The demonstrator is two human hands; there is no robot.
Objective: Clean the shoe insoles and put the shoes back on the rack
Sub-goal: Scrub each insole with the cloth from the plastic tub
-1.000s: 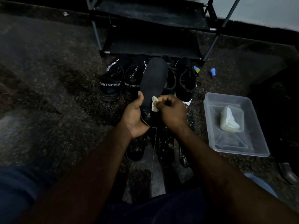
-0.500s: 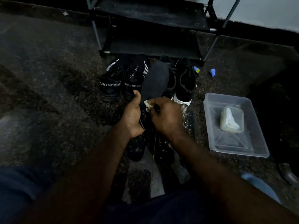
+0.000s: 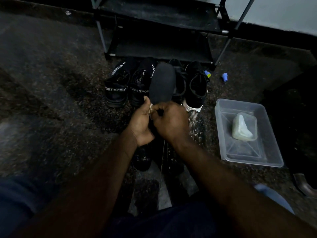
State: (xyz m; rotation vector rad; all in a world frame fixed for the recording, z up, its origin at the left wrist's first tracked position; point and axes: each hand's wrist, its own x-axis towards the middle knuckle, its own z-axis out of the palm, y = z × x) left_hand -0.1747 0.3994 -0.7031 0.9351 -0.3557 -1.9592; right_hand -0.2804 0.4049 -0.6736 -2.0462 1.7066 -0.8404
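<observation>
Left grip [image 3: 140,121]: clasps the heel end of the insole [image 3: 163,83], thumb on its face. The insole stands upright, toe end up, in front of the shoes.

Right grip [image 3: 171,121]: pinches a small white cloth [image 3: 151,109] against the insole heel, touching the left grip.

Risk: the cloth is tiny and bunched, so rubbing may miss the toe end. The thin insole, held at one end only, may fold or slip onto the floor [image 3: 51,100], which looks wet.

Tray [image 3: 243,152], right of the grips: pale lump [image 3: 244,127] inside, likely soap. A swung elbow could knock it.

Shoes [image 3: 116,90]: four, on the floor before the rack.

Risk: the insole may go back damp, or into the wrong shoe.

Rack [image 3: 159,21]: farthest, shelves dark.
</observation>
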